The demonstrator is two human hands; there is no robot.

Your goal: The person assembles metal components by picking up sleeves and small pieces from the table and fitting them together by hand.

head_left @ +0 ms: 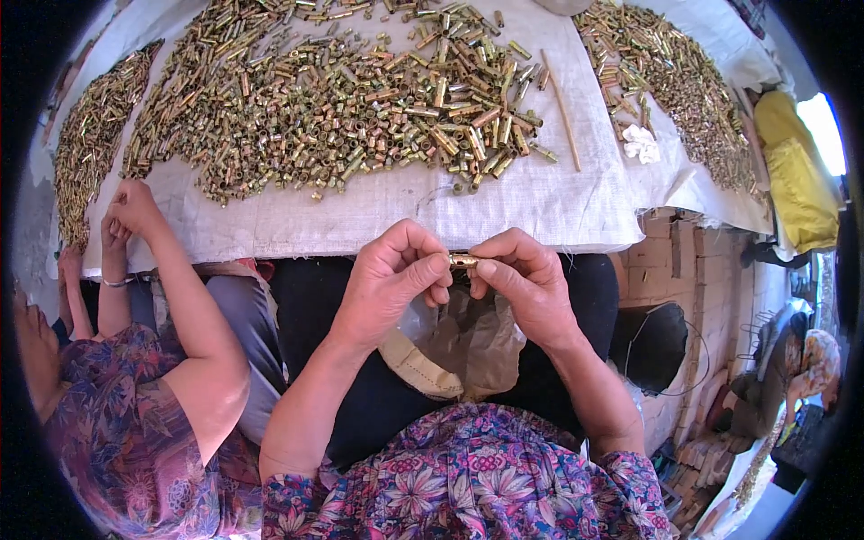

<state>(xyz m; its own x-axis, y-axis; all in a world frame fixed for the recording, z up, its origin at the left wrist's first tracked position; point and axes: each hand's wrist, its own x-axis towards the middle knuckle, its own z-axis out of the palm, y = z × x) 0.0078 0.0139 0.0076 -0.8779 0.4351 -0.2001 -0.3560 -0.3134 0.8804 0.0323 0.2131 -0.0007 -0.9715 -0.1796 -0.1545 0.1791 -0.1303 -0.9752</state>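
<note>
Between my two hands, level with the table's near edge, I hold a small brass-coloured metal sleeve with a dark slot in its side. The thumb and fingers of my left hand pinch one end; those of my right hand pinch the other. Below them, an open paper-lined bag lies between my knees, its contents mostly hidden. Beyond my hands a wide heap of similar brass-coloured sleeves and tubes covers much of the white woven sheet.
A thin wooden stick and a crumpled white scrap lie right of the heap. More metal pieces are piled at far right and far left. A person works close on my left. A black bucket stands at right.
</note>
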